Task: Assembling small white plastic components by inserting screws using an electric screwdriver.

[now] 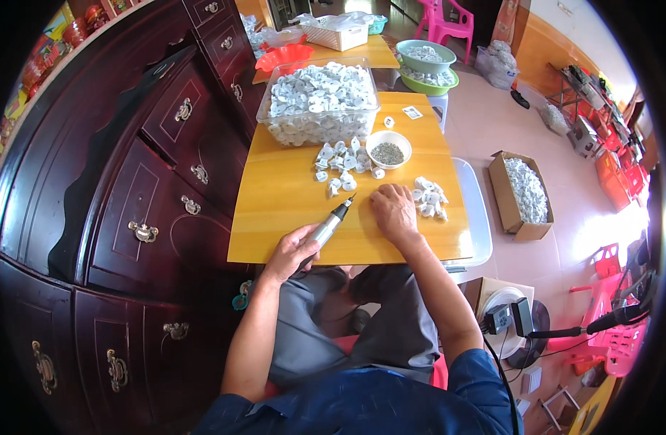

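1. Two hands are at your yellow table (289, 217): your left hand (295, 250) is wrapped closed around the silver driver (324, 232).
2. That driver slants from near left to far right, its tip just left of your right hand (394, 212) and just nearer than the loose white pieces (347, 158).
3. Your right fingers are bent low; whether they pinch anything can't be told.
4. Beyond that hand sits the white bowl (388, 135); just right, another white pile (429, 198).

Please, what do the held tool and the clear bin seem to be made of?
Tool: probably satin-finished metal, since its silvery body shines; the dark front could be plastic. Bin: likely glossy plastic, as white parts show through its wall.
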Action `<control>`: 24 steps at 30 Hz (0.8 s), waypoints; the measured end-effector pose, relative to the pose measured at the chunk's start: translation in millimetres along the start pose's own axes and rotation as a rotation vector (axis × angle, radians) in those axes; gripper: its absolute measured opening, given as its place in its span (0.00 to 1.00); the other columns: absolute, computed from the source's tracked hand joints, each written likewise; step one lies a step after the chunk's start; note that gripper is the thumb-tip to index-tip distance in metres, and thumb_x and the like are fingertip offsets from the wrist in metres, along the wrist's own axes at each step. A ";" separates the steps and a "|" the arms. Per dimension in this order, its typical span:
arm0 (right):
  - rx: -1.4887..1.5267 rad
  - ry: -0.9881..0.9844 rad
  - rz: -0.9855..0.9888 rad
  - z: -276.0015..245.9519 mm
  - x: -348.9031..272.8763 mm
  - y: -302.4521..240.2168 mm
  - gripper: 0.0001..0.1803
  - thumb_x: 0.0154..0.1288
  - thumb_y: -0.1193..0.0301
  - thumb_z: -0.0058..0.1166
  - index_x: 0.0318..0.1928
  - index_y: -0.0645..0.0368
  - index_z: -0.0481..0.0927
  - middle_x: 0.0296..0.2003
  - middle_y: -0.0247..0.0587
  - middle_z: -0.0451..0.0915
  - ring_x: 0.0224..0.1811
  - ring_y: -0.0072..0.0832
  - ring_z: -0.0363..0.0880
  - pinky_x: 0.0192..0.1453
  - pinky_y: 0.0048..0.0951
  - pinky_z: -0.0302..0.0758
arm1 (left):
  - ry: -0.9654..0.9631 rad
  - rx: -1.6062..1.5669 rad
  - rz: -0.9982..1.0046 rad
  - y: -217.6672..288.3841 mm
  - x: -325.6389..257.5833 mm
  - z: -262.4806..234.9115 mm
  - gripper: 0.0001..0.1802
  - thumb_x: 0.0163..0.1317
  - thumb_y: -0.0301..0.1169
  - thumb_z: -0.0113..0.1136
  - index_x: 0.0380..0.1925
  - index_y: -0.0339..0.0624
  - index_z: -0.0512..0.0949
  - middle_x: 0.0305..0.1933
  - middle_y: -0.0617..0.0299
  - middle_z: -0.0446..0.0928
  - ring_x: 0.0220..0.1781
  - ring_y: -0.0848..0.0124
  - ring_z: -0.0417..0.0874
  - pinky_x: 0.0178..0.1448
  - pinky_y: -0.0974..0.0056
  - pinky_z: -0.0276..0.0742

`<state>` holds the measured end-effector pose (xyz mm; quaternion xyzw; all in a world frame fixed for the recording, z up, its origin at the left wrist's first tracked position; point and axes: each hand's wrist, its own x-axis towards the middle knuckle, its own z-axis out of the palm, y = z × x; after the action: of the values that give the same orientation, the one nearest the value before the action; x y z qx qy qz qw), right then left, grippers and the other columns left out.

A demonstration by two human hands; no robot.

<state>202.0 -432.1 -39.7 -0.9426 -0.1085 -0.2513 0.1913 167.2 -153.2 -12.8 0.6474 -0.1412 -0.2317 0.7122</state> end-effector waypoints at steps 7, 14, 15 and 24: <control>-0.072 0.033 0.007 -34.6 -9.7 41.2 0.08 0.58 0.73 0.55 0.39 0.55 0.83 0.42 0.41 0.80 0.52 0.42 0.76 0.61 0.45 0.69 | -0.005 0.007 -0.003 -1.5 0.2 0.1 0.31 0.68 0.38 0.61 0.65 0.32 0.68 0.35 0.63 0.75 0.32 0.80 0.75 0.29 0.75 0.73; 0.114 0.251 0.116 -63.0 39.2 50.5 0.08 0.59 0.73 0.60 0.40 0.58 0.83 0.40 0.45 0.82 0.45 0.46 0.80 0.51 0.42 0.76 | 0.001 -0.022 -0.043 -5.4 -1.3 -3.3 0.30 0.68 0.37 0.62 0.67 0.38 0.68 0.29 0.67 0.75 0.27 0.83 0.73 0.28 0.77 0.71; 0.115 0.251 0.115 -61.3 52.0 51.7 0.08 0.59 0.73 0.60 0.40 0.58 0.83 0.40 0.45 0.82 0.45 0.46 0.80 0.51 0.42 0.76 | 0.003 -0.022 -0.042 -6.3 -0.7 -3.0 0.30 0.68 0.37 0.62 0.67 0.38 0.68 0.29 0.67 0.75 0.27 0.83 0.73 0.28 0.77 0.71; -0.227 -0.551 0.288 -10.4 149.6 49.1 0.11 0.58 0.65 0.59 0.40 0.49 0.87 0.42 0.44 0.86 0.45 0.41 0.85 0.47 0.40 0.80 | -0.015 -0.007 -0.005 4.0 -2.9 1.6 0.30 0.69 0.40 0.60 0.67 0.37 0.68 0.30 0.65 0.74 0.27 0.82 0.72 0.30 0.77 0.70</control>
<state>339.4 -464.5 30.7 -0.9961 0.0070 0.0324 0.0821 164.4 -152.9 -8.3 0.6437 -0.1440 -0.2390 0.7126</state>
